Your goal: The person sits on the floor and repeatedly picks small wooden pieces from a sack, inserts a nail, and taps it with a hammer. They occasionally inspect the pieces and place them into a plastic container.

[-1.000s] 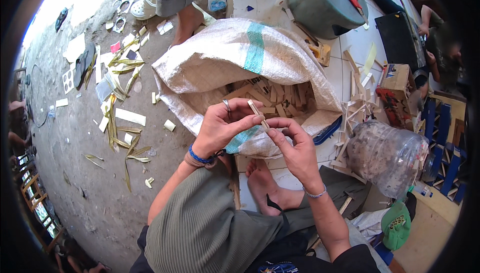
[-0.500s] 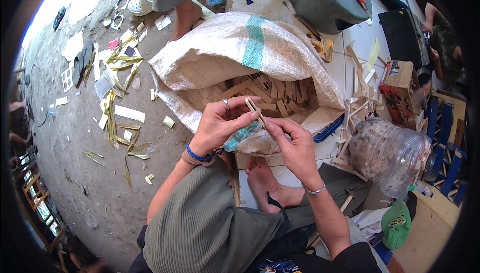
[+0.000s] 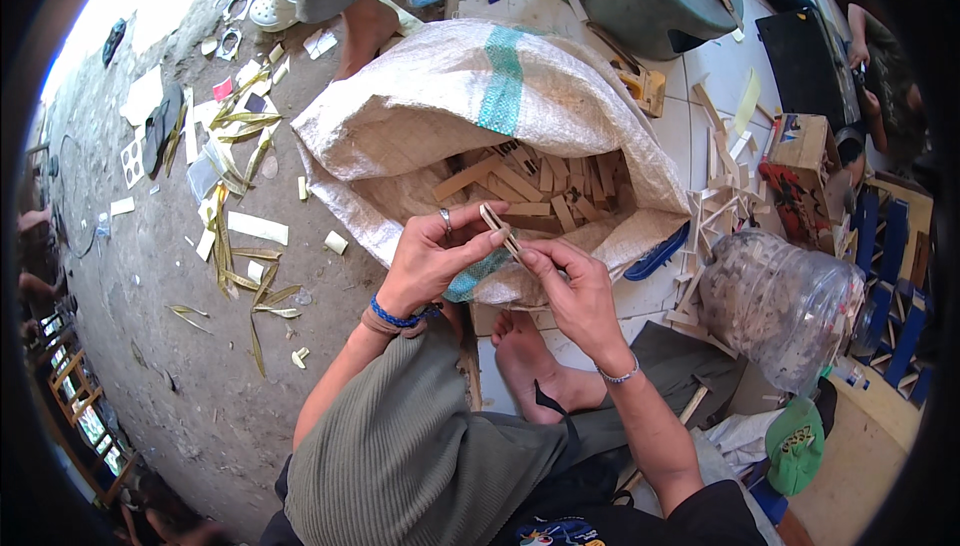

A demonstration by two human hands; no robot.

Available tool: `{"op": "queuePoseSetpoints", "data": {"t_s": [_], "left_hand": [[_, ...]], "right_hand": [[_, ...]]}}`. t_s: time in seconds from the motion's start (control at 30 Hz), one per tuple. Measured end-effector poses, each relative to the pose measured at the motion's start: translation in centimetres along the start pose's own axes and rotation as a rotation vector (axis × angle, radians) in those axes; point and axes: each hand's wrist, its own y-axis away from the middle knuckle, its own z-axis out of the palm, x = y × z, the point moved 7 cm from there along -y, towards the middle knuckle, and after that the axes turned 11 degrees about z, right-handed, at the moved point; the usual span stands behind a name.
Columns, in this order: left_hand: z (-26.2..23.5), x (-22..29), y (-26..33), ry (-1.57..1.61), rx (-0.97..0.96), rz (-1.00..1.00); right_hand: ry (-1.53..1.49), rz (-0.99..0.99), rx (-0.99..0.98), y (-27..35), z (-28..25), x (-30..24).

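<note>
Hands meet above the open mouth of a white woven sack (image 3: 480,96): left hand (image 3: 430,261) and right hand (image 3: 575,291) both pinch a thin, pale wooden stick (image 3: 500,231), tilted. Similar wood pieces fill the sack, which lies on grey concrete floor (image 3: 180,366) strewn with offcuts beside white tiles (image 3: 700,96).

The small wooden stick (image 3: 503,233) is now held lower against the mouth of the woven sack (image 3: 480,106), nearer its front edge than a second ago. The left hand (image 3: 430,264) and right hand (image 3: 575,291) have been brought slightly closer together around it.
</note>
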Motion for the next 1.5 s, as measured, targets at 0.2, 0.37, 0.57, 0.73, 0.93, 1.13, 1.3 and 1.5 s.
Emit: {"op": "queuePoseSetpoints", "data": {"t_s": [0.2,0.37,0.57,0.73,0.93,1.13,1.3,1.5], "left_hand": [[0.1,-0.6,-0.2,0.014,-0.001,-0.007],[0.2,-1.4,-0.3,0.042,0.010,-0.033],[0.7,-2.6,-0.7,0.072,0.070,-0.056],[2.2,-2.7,-1.3,0.043,0.020,-0.085],[5.3,-2.2,-1.9,-0.024,-0.311,-0.120],[2.2,0.2,-4.1,-0.485,-0.166,0.018],[-0.7,3.2,-5.9,-1.044,-0.083,0.296],[-0.7,1.7,-6.5,-1.238,-0.168,0.545]], "right_hand": [[0.008,-0.065,0.051,-0.1,-0.1,-0.2],[0.041,-0.090,0.091,0.1,-0.2,0.0],[0.052,-0.124,0.178,0.2,-0.6,0.5],[0.101,-0.119,0.244,1.3,-1.6,1.0],[-0.001,-0.018,0.433,7.8,-5.7,5.3],[-0.411,0.473,0.742,14.0,-10.9,19.3],[-0.261,0.597,1.101,16.2,-15.7,24.1],[-0.068,0.265,0.865,11.6,-13.2,16.6]]}}
